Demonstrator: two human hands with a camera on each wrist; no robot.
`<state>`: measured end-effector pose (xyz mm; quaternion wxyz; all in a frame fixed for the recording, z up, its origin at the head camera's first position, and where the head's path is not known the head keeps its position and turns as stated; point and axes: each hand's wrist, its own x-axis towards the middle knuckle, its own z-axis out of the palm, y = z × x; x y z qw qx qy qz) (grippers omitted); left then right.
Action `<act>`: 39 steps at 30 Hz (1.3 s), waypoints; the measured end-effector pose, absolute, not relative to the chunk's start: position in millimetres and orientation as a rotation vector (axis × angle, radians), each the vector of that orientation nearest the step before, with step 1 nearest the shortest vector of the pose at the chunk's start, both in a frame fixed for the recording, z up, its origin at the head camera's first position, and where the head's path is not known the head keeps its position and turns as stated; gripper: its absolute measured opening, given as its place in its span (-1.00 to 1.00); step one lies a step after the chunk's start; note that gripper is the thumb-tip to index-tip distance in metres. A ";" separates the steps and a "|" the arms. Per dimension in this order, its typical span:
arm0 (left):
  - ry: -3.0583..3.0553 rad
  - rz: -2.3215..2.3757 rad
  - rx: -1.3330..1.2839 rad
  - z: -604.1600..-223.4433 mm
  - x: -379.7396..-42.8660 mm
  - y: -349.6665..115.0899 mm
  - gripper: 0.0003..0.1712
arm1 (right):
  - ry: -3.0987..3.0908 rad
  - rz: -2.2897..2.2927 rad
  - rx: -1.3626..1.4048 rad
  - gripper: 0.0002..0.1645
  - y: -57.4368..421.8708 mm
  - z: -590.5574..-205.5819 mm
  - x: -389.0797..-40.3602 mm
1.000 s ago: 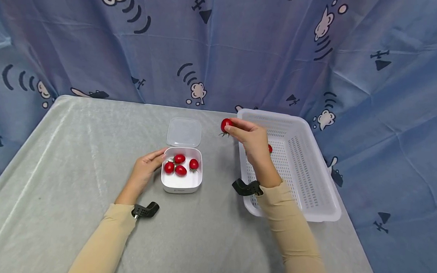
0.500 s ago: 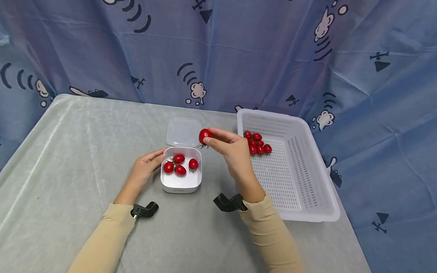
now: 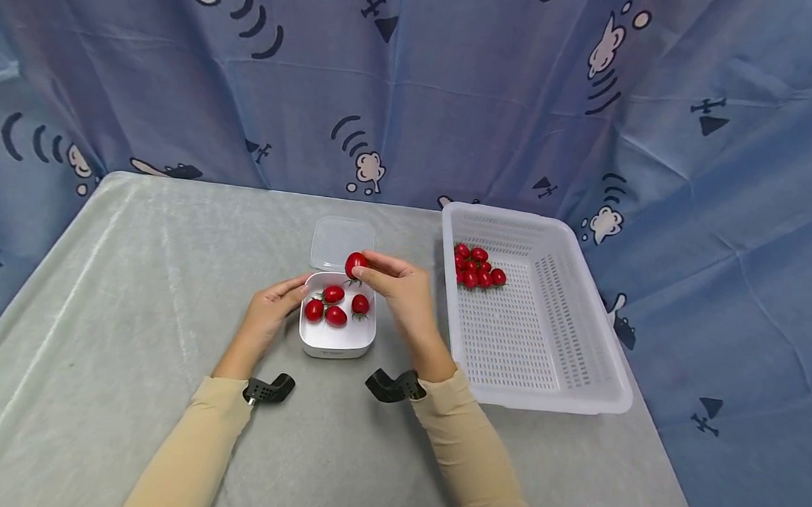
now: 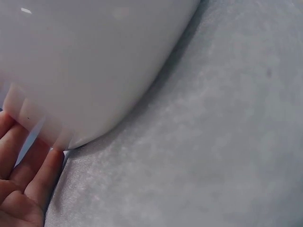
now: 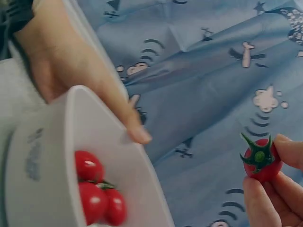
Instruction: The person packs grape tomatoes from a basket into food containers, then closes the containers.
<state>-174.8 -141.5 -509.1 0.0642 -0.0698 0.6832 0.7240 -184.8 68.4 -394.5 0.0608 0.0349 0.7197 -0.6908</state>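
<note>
My right hand [image 3: 404,294] pinches a red cherry tomato [image 3: 355,264] between thumb and fingers, above the far right corner of a small white box [image 3: 335,352]. The green stem end of that tomato shows in the right wrist view. Several cherry tomatoes [image 3: 335,316] lie inside the box. My left hand [image 3: 269,316] holds the box at its left side. In the left wrist view its fingers [image 4: 45,172] lie against the outer wall, and in the right wrist view a fingertip [image 5: 138,134] overlaps the rim.
A clear lid [image 3: 341,244] lies right behind the box on the grey-covered table [image 3: 142,311]. To the right stands a large white perforated basket [image 3: 542,400], with several cherry tomatoes [image 3: 479,267] at its far left. A blue patterned curtain [image 3: 411,97] hangs behind.
My right hand has carried the tomato left and slightly nearer, from beside the basket to over the box. The tomatoes in the basket have come into view. My left hand has stayed at the box.
</note>
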 end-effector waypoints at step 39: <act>2.034 2.198 -0.193 -511.0 -173.9 -142.8 -0.39 | 2.613 -1.461 -0.130 -0.63 21.7 -452.2 -196.8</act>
